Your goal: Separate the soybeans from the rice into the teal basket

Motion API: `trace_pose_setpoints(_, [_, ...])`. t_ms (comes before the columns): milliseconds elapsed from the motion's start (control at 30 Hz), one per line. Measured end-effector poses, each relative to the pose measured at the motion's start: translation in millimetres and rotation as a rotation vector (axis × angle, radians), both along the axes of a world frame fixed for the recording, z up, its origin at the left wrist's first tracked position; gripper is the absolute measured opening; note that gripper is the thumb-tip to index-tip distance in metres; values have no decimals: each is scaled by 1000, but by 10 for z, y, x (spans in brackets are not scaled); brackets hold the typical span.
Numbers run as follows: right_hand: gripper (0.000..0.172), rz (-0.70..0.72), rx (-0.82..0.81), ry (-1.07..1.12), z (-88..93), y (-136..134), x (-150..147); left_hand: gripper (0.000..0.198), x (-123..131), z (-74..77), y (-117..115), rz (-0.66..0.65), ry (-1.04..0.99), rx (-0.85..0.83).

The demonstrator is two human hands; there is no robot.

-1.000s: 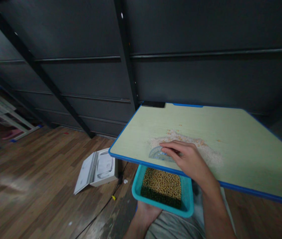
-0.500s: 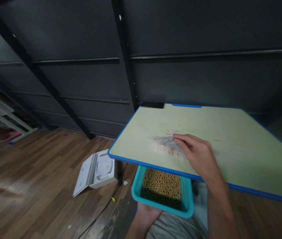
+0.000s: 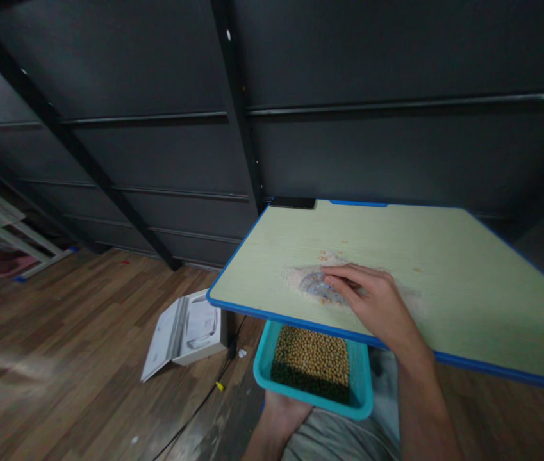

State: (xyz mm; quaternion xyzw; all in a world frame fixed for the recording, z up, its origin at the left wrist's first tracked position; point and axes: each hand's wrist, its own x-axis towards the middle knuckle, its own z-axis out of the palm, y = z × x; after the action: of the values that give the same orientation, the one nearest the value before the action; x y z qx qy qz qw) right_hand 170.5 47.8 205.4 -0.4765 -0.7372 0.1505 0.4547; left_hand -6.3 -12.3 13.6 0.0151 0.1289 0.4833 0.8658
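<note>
My right hand [image 3: 370, 298] lies on the pale green table [image 3: 468, 282] with its fingers pressed on a clear plastic protractor [image 3: 314, 282]. The protractor sits flat in a spread of white grains mixed with a few yellow beans [image 3: 300, 278], near the table's front left edge. Below that edge a turquoise basket [image 3: 362, 384] full of yellow-brown beans is held up from underneath by my left hand [image 3: 281, 410]. Its fingers are hidden under the basket.
A dark phone-like slab [image 3: 293, 202] lies at the table's far left corner. An open white box [image 3: 188, 330] and a thin cable [image 3: 204, 397] lie on the wooden floor to the left. Dark metal wall panels and a slanted beam stand behind.
My right hand pushed the protractor away from the front edge into the grains, then drew it slightly back and left. The basket stays under the edge.
</note>
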Motion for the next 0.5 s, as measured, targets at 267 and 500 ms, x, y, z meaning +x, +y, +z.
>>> trace_pose_setpoints(267, [21, 67, -56, 5, 1, -21, -20, 40, -9, -103, 7, 13, -23, -6])
trace_pose_setpoints(500, [20, 106, -84, 29, -2, -31, -29, 41, 17, -52, 19, 25, -17, 10])
